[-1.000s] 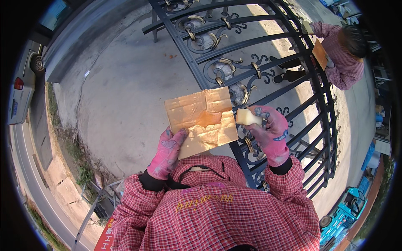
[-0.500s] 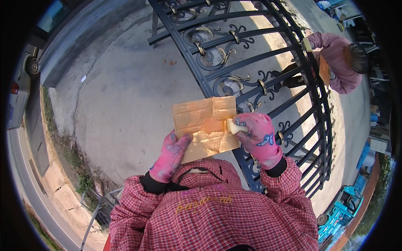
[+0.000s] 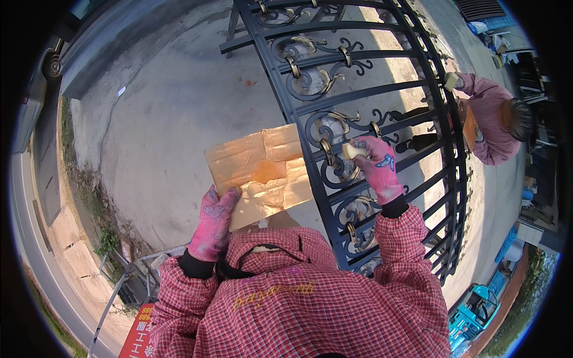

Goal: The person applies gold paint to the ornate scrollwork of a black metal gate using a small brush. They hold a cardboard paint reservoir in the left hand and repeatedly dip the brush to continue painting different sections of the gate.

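A creased piece of cardboard [image 3: 262,149] smeared with gold paint is gripped at its lower left corner by my left hand [image 3: 215,222], in a pink glove. My right hand [image 3: 379,169], also pink-gloved, pinches a pale sponge [image 3: 354,151]. That sponge is over the black metal gate [image 3: 325,206], close to a gold-coloured collar [image 3: 326,153] on its scrollwork. Whether it touches the metal I cannot tell. Gold touches show on several scrolls and collars of the gate.
Across the gate, another person [image 3: 495,128] holds a sponge and a brown board. A red sign [image 3: 138,331] and thin metal frame [image 3: 122,277] stand at lower left. A parked vehicle [image 3: 33,98] is far left, a turquoise vehicle [image 3: 474,316] lower right.
My right hand has moved the sponge from the cardboard's right edge up and right over the gate. My left hand has shifted left and slightly down with the cardboard.
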Motion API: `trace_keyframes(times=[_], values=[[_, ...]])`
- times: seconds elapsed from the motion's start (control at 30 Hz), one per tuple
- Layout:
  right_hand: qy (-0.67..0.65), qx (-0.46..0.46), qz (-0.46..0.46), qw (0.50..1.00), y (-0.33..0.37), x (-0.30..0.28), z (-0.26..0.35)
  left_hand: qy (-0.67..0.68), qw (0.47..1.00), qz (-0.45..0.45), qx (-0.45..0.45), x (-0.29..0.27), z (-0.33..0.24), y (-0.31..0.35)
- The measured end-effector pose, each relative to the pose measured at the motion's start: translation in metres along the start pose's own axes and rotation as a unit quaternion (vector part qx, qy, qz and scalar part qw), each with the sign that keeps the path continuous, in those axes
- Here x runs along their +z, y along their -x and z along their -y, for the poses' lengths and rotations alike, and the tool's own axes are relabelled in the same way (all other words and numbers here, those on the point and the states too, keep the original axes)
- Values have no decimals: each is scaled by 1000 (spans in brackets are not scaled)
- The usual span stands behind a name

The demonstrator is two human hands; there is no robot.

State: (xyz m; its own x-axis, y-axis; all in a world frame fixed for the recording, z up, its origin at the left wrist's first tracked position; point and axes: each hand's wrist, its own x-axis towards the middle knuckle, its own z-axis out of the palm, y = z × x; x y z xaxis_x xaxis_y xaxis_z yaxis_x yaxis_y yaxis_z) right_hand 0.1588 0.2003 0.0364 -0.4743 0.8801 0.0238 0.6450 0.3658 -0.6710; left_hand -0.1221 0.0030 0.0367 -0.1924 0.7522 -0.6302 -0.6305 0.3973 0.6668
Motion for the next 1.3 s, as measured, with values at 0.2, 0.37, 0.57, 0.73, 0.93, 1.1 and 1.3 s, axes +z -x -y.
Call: trace_keyframes(times=[0.2, 0.37, 0.57, 0.73, 0.93, 1.1, 1.3], values=[[89, -48, 78, 992, -28, 42, -36, 34, 996, -74, 38, -2, 8, 18], [111, -36, 116, 986, -52, 55, -51, 31, 995, -88, 41, -7, 12, 21], [139, -85, 190, 968, -67, 57, -49, 39, 993, -98, 49, -7, 7, 20], [77, 2, 194, 978, -78, 56, -39, 62, 991, -112, 51, -6, 4, 20], [-10, 66, 141, 988, -74, 55, -36, 59, 991, -108, 52, -8, 6, 17], [81, 55, 180, 979, -55, 40, -64, 63, 992, -99, 54, -6, 3, 17], [-9, 29, 101, 994, -47, 46, -61, 69, 992, -87, 60, -2, 2, 17]])
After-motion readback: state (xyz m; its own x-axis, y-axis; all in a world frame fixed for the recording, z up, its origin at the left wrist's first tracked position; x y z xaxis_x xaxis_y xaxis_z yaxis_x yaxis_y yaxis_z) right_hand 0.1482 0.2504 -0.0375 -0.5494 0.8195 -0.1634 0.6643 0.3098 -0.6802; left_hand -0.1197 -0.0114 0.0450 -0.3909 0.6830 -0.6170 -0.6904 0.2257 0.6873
